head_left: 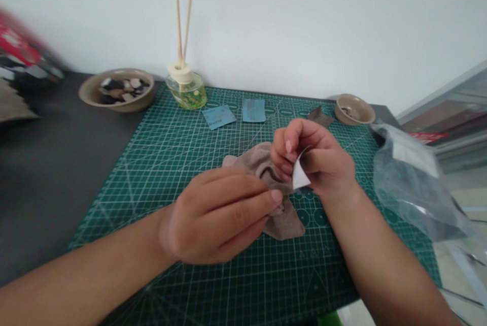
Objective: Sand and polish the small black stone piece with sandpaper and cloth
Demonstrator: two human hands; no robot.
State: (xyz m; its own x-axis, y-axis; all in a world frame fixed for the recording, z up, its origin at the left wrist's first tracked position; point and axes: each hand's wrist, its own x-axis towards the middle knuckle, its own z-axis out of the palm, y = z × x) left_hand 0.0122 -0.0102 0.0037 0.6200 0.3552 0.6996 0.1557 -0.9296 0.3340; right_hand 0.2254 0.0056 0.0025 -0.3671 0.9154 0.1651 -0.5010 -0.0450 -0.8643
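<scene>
1. On a dark tabletop (64,173) against a white wall (304,21), a green cutting mat (236,285) with a pale printed grid lies at an angle, running under both forearms.
2. The left hand (216,214) is closed to a pinch, its fingertips at a fold of a crumpled taupe cloth (285,222), which lies on the middle of the mat. The fingers partly hide exactly what they grip.
3. The right hand (315,158) is curled shut, with thumb and fingers gripping a curled white-backed piece (300,176) just above the cloth and touching the cloth's edge.
4. Farther up the mat lie two blue paper slips (218,117) (254,110), side by side and a little apart, and a dark brown scrap (319,116).
5. Near the mat's far edge stands a glass reed diffuser (186,95) with two upright sticks. A wide tan bowl (89,90) of dark and pale pieces sits beside it on the table, and a smaller tan bowl (344,112) sits at the far right corner.
6. A clear plastic bag (411,184) lies crumpled over the mat's right edge.
7. Beyond the table, a blurred red-and-black object (23,52) shows at the left, and shelving (449,107) at the right.
</scene>
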